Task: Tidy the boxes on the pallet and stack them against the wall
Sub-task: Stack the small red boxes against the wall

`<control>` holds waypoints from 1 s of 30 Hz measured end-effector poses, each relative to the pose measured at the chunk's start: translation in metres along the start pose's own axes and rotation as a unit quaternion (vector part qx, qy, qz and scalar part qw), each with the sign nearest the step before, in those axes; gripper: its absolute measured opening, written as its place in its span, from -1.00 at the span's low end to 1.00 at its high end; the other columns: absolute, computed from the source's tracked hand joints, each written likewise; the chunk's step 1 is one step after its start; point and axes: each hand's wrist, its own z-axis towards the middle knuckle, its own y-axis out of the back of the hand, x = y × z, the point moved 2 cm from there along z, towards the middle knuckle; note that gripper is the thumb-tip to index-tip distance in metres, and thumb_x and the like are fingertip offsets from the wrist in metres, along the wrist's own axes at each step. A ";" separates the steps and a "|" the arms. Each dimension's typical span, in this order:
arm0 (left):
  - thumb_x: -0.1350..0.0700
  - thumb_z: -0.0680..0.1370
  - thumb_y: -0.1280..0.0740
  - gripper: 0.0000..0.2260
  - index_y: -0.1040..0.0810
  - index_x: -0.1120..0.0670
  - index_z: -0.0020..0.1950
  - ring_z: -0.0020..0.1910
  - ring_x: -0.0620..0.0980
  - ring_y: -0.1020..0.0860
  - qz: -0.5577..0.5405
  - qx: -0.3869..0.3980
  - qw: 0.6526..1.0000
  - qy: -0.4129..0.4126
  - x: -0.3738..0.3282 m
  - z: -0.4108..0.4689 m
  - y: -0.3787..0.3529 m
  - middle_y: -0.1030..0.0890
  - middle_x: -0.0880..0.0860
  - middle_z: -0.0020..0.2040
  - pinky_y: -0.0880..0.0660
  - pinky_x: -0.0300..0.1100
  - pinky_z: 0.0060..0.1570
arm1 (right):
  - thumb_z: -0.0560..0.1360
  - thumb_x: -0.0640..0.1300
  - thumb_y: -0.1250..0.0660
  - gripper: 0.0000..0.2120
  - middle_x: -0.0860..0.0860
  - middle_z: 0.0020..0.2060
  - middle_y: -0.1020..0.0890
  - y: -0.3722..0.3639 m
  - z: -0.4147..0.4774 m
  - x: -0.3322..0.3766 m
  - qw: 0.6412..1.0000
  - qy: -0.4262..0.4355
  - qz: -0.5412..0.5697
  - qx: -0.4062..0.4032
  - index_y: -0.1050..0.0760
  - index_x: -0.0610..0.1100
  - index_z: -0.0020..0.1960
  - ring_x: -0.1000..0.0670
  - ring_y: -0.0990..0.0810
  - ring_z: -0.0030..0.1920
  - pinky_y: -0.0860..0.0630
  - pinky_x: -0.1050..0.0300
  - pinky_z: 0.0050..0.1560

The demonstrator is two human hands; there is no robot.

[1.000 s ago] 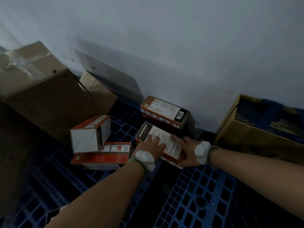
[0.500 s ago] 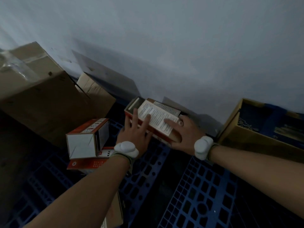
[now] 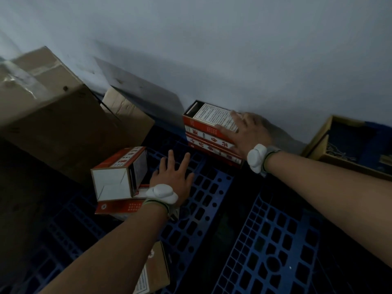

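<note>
Two red and white printed boxes lie stacked against the grey wall point(image 3: 233, 49); the top box point(image 3: 209, 119) shows a white label, the lower box point(image 3: 212, 146) sits under it. My right hand point(image 3: 246, 130) rests on the top box's right end, thumb down its front side. My left hand point(image 3: 172, 177) hovers over the blue pallet point(image 3: 212, 198), fingers spread, holding nothing. To its left a box point(image 3: 118, 174) with a white end sits on a flat red box point(image 3: 118, 205). Another box point(image 3: 152, 272) lies under my left forearm.
A large brown carton point(image 3: 48, 119) fills the left side, with a smaller open carton point(image 3: 125, 107) behind it by the wall. An open cardboard box point(image 3: 347, 145) of dark items stands at the right. A second pallet section point(image 3: 275, 240) lies at the lower right.
The box I held in both hands now lies on top of the other box by the wall. My left hand has let go and drawn back over the pallet.
</note>
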 end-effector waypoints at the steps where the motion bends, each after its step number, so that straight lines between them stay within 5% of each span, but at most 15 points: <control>1: -0.26 0.61 0.07 -0.43 0.25 -0.20 0.55 0.56 0.21 0.08 0.004 0.006 1.000 0.000 0.002 0.000 -0.001 0.21 0.09 0.59 -0.15 0.16 0.45 | 0.52 0.19 -0.18 -0.26 -0.23 0.54 0.01 0.001 0.001 0.001 1.000 0.013 -0.002 0.010 0.19 0.23 0.53 -0.32 -0.12 0.44 -0.19 -0.28 0.36; 8: -0.24 0.61 0.05 -0.41 0.05 -0.03 0.59 0.56 0.21 0.08 0.133 0.062 0.989 -0.012 0.021 -0.006 -0.003 0.06 0.15 0.60 0.08 0.22 0.49 | 0.44 0.31 -0.25 -0.10 -0.27 0.52 0.00 0.003 0.011 0.016 0.998 -0.039 -0.008 0.051 0.36 0.28 0.48 -0.37 -0.14 0.41 -0.29 -0.40 0.22; 12: -0.20 0.58 -0.10 -0.41 -0.11 0.02 0.54 0.55 0.24 0.00 0.248 -0.020 0.967 -0.061 0.026 -0.013 0.012 -0.02 0.21 0.58 0.17 0.28 0.46 | 0.36 0.41 -0.27 -0.01 -0.24 0.54 0.11 0.004 0.013 0.018 0.995 -0.057 0.026 0.082 0.43 0.33 0.43 -0.37 -0.01 0.48 -0.13 -0.51 0.28; 15: -0.26 0.50 -0.21 -0.24 0.07 -0.06 0.57 0.55 0.28 0.06 0.252 -0.116 0.960 0.027 0.036 -0.011 0.057 0.11 0.20 0.59 0.15 0.37 0.40 | 0.41 0.39 -0.19 -0.10 -0.26 0.54 0.11 0.011 -0.003 0.025 0.999 -0.035 -0.010 0.012 0.32 0.24 0.50 -0.35 0.02 0.50 0.00 -0.53 0.31; 18: -0.41 0.41 -0.19 -0.14 0.04 -0.06 0.57 0.53 0.32 0.11 0.190 -0.056 0.961 0.194 0.069 0.000 0.081 0.15 0.20 0.58 0.15 0.47 0.33 | 0.36 0.16 -0.40 -0.14 -0.31 0.49 -0.19 0.014 -0.019 0.039 0.994 0.069 -0.040 -0.072 -0.08 0.07 0.55 -0.35 -0.21 0.44 -0.03 -0.50 0.33; 20: -0.47 0.35 -0.17 -0.03 0.16 0.06 0.50 0.52 0.37 0.04 0.090 0.014 0.951 0.296 0.095 0.003 0.075 0.11 0.23 0.58 0.08 0.44 0.35 | 0.27 0.05 -0.49 -0.19 -0.30 0.40 -0.37 0.014 -0.025 0.043 0.987 0.118 -0.036 -0.107 -0.30 0.00 0.47 -0.33 -0.36 0.37 -0.12 -0.49 0.33; 21: -0.44 0.38 -0.16 -0.12 -0.14 0.09 0.52 0.51 0.37 -0.02 0.050 0.029 0.948 0.314 0.102 0.004 0.069 0.07 0.24 0.57 0.01 0.37 0.41 | 0.24 0.02 -0.50 -0.19 -0.29 0.37 -0.41 0.014 -0.026 0.044 0.985 0.129 -0.033 -0.112 -0.35 -0.02 0.45 -0.32 -0.39 0.35 -0.15 -0.48 0.33; 22: -0.38 0.47 -0.14 -0.19 0.01 0.00 0.59 0.51 0.32 -0.08 0.032 0.039 0.949 0.313 0.107 0.004 0.061 0.04 0.23 0.57 -0.04 0.25 0.46 | 0.22 0.02 -0.52 -0.19 -0.29 0.35 -0.43 0.014 -0.028 0.044 0.984 0.137 -0.030 -0.110 -0.37 -0.03 0.44 -0.31 -0.42 0.33 -0.18 -0.47 0.33; 24: -0.24 0.59 -0.10 -0.35 -0.03 0.05 0.58 0.47 0.20 -0.20 0.014 0.053 0.953 0.298 0.109 0.001 0.054 -0.10 0.19 0.54 -0.13 0.03 0.43 | 0.18 0.03 -0.53 -0.18 -0.28 0.32 -0.47 0.016 -0.032 0.047 0.984 0.145 -0.030 -0.100 -0.40 -0.03 0.42 -0.29 -0.46 0.29 -0.22 -0.45 0.32; 28: -0.29 0.48 -0.20 -0.48 -0.32 0.03 0.26 0.25 0.26 -0.38 0.081 0.006 0.963 0.257 0.090 -0.004 0.074 -0.35 0.24 0.29 -0.39 0.06 0.23 | 0.21 0.03 -0.50 -0.17 -0.25 0.35 -0.45 0.019 -0.036 0.050 0.987 0.149 -0.018 -0.058 -0.35 -0.01 0.45 -0.29 -0.43 0.31 -0.24 -0.42 0.32; 30: -0.27 0.42 -0.28 -0.44 -0.32 0.02 0.28 0.22 0.27 -0.37 0.122 0.001 0.968 0.221 0.071 -0.007 0.100 -0.36 0.27 0.27 -0.40 0.05 0.13 | 0.23 0.05 -0.48 -0.13 -0.24 0.39 -0.40 0.021 -0.036 0.049 0.988 0.150 0.003 -0.038 -0.28 -0.02 0.49 -0.30 -0.39 0.34 -0.22 -0.38 0.34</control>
